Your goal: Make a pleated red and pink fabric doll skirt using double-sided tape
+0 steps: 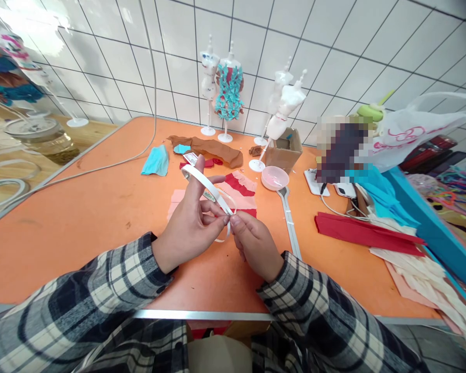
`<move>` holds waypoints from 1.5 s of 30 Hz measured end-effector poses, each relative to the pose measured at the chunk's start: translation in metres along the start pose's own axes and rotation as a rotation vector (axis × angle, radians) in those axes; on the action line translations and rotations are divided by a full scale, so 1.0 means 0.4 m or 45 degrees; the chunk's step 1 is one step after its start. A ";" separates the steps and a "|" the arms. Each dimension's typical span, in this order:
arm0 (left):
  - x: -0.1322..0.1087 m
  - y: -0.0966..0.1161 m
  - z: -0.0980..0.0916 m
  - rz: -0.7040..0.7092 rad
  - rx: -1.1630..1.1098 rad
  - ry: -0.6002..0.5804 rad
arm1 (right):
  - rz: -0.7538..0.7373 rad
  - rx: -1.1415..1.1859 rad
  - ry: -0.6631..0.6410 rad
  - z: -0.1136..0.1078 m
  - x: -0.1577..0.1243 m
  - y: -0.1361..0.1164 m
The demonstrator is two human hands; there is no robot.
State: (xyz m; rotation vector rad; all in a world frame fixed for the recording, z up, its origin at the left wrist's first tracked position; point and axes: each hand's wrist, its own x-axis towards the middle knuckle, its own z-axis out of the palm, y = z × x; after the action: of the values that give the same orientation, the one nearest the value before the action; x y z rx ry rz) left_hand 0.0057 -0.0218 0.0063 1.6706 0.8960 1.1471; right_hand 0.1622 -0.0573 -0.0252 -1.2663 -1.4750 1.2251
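A thin ring-shaped roll of narrow white tape (204,181) is looped over the fingers of my left hand (188,220). That hand's thumb and fingers are closed together at the near edge of the ring. Right beside them, my right hand (258,246) pinches the tape between thumb and forefinger. The two sets of fingertips almost touch, and they hide the exact spot they grip. Below and behind the hands, pink crepe paper (248,202) lies on the orange table (112,223), with dark red pieces (241,185) on top.
Small white dress forms (281,111) stand at the back, one in a turquoise ruffled dress (230,93). A cardboard box (291,150), a pink bowl (275,177) and a long grey tool (291,228) are to the right. Folded red crepe paper (365,233) lies farther right. A cable (101,170) crosses the left.
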 end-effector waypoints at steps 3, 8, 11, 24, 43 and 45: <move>0.001 0.003 -0.001 0.004 0.015 -0.008 | -0.008 -0.006 -0.008 -0.001 0.001 -0.001; 0.001 -0.001 -0.001 0.016 0.025 -0.016 | -0.051 -0.032 -0.004 -0.002 0.005 0.001; 0.001 -0.007 -0.001 0.042 0.026 -0.021 | -0.074 -0.082 -0.006 -0.004 0.007 0.001; 0.013 -0.015 -0.015 0.083 -0.018 0.123 | -0.106 -0.074 0.018 -0.001 0.004 -0.006; 0.040 -0.011 -0.066 0.678 -0.181 0.547 | -0.415 -0.081 -0.099 -0.016 -0.028 -0.029; 0.041 -0.010 -0.071 0.585 -0.273 0.391 | -0.589 0.031 -0.014 -0.019 -0.041 -0.030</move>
State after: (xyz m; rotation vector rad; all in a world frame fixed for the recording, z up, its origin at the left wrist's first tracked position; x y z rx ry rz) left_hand -0.0163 0.0020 0.0125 1.5879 0.5517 1.7829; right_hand 0.1700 -0.0724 -0.0118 -0.8358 -1.6394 0.9362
